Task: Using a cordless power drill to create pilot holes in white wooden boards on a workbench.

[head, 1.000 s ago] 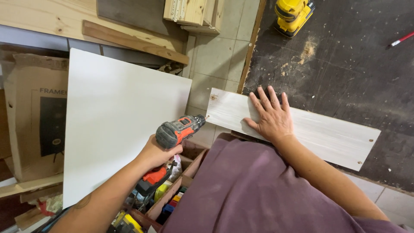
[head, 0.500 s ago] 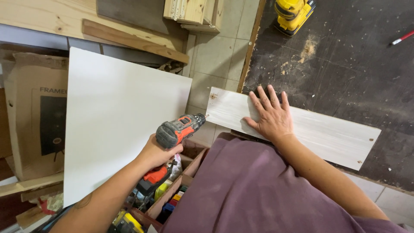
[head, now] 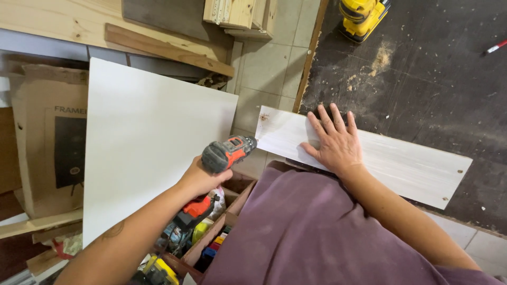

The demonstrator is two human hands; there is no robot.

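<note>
Cordless drill [head: 224, 155], grey and orange, sits in the left hand [head: 198, 182]. Fingers clenched around its handle, chuck pointing right. Bit tip is at the near-left end edge of the whitewashed plank [head: 369, 155], at or just touching it; can't tell which.

Plank lies across the edge of the dark workbench top [head: 422, 79], its left end hanging past the bench over the tiled floor [head: 264, 68]. Right hand [head: 335, 145] is flat on the plank, fingers spread, palm down, holding nothing, just pressing. It sits a bit right of the drill tip. Small holes or screw heads show at the plank's far right end, well away from both hands. A knot or mark at the plank's top-left corner, just above the drill tip.

Left of the left hand: large white panel [head: 148, 137], standing or leaning, the forearm crossing in front of its lower edge. Further left, a cardboard box [head: 45, 137]. Below the left hand: open wooden toolbox [head: 211, 232] with mixed coloured bits and tools inside.

Beyond the hands: wood boards [head: 158, 45] and timber offcuts [head: 237, 16] at top. Yellow power tool [head: 362, 18] on the bench above the right hand, sawdust patch [head: 380, 58] just below it. Red pencil [head: 494, 48] far right on the bench. Purple shirt [head: 306, 232] fills the near foreground between the two arms.
</note>
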